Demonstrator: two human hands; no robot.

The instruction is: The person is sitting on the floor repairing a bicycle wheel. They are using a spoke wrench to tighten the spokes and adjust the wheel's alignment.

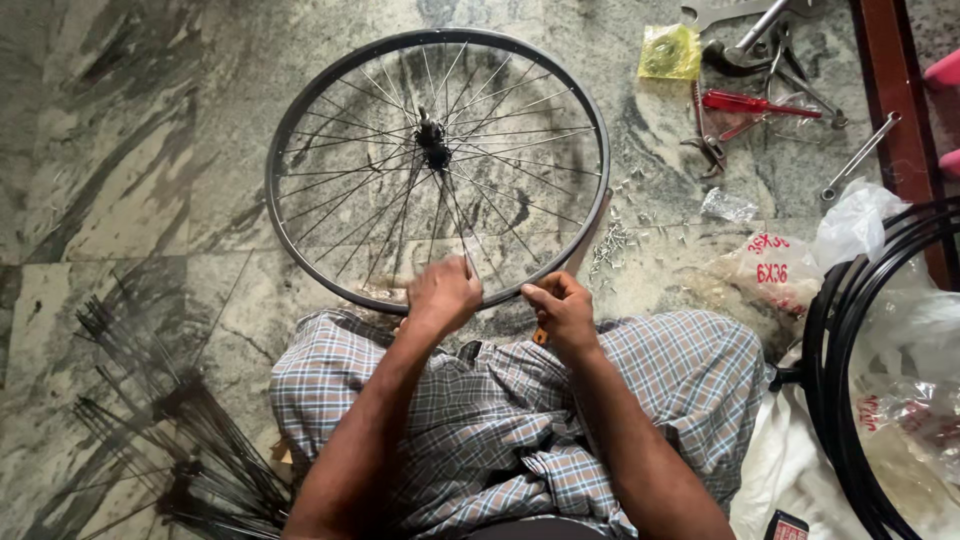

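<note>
Fingers of the left hand (443, 295) pinch a spoke at the bicycle wheel (437, 165) rim; the right hand (562, 310), just beside, grips an orange-handled tool (540, 335).

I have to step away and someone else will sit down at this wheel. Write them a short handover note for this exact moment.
Left hand: closed on a spoke at the near rim of the bicycle wheel.
Right hand: at the rim's near edge, gripping a small tool with an orange handle.
Wheel lies flat on the stone floor, its near edge against the person's lap; hub sits in the middle with spokes laced all round.
Loose spokes lie in bundles on the left; small metal bits are scattered right of the rim; wrenches and a red-handled screwdriver further right.
Done: spokes laced. How tight or true they are cannot be told.
</note>
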